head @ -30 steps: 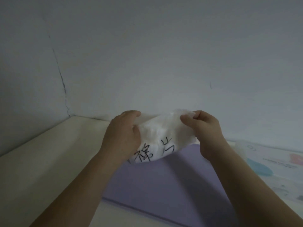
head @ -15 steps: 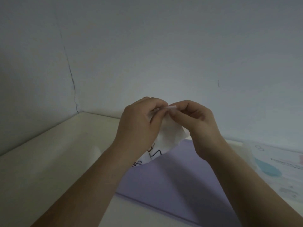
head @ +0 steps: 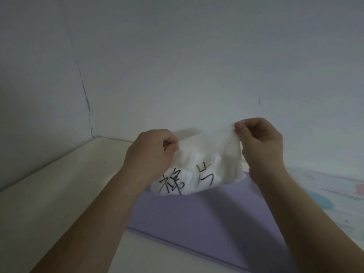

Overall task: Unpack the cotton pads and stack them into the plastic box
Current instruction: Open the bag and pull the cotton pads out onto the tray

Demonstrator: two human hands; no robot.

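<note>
A clear plastic bag of white cotton pads (head: 199, 168), with black handwritten characters on its front, hangs in the air above a purple mat (head: 197, 217). My left hand (head: 151, 154) pinches the bag's top edge on the left. My right hand (head: 260, 142) pinches the top edge on the right, a little higher. The top of the bag is stretched wide between the two hands. White pads show through the film. No plastic box is in view.
The purple mat lies on a cream table (head: 49, 194) set in a wall corner. To the right of the mat lies a pale printed package (head: 334, 198) with blue and pink marks. The grey wall stands close behind my hands.
Half a second ago my hands were pinched together at the bag's top. They have since pulled apart sideways, stretching the top wide, and the writing faces me again.
</note>
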